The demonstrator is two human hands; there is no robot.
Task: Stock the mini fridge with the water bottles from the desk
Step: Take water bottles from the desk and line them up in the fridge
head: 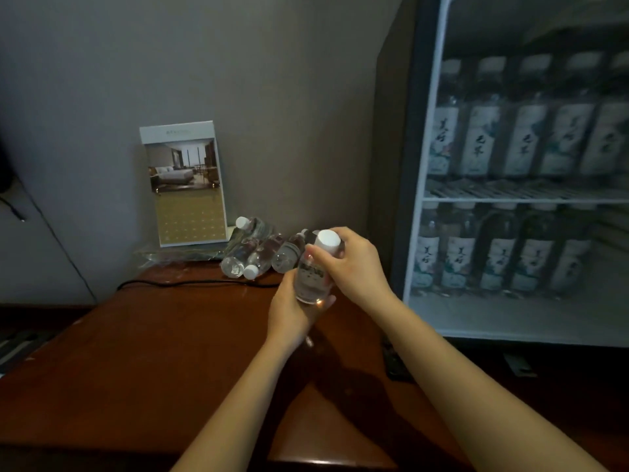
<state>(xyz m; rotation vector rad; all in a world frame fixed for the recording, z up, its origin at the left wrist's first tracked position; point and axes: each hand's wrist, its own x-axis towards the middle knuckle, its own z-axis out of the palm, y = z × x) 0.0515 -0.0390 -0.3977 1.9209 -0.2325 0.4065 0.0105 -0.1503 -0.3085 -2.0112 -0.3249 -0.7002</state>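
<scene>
Both my hands hold one clear water bottle [312, 272] with a white cap above the wooden desk [153, 352]. My left hand [292, 311] cups its base from below, and my right hand [354, 267] grips its neck just under the cap. Behind it, several more bottles [258, 253] lie on their sides in a pile at the back of the desk. To the right stands the mini fridge [422, 165], its two wire shelves lined with rows of labelled bottles [524, 131].
A standing brochure card [185, 185] with a hotel-room photo leans at the wall behind the pile, on crumpled plastic wrap. A black cable [190, 284] runs across the desk's back. A dark remote-like object [394, 362] lies below the fridge front.
</scene>
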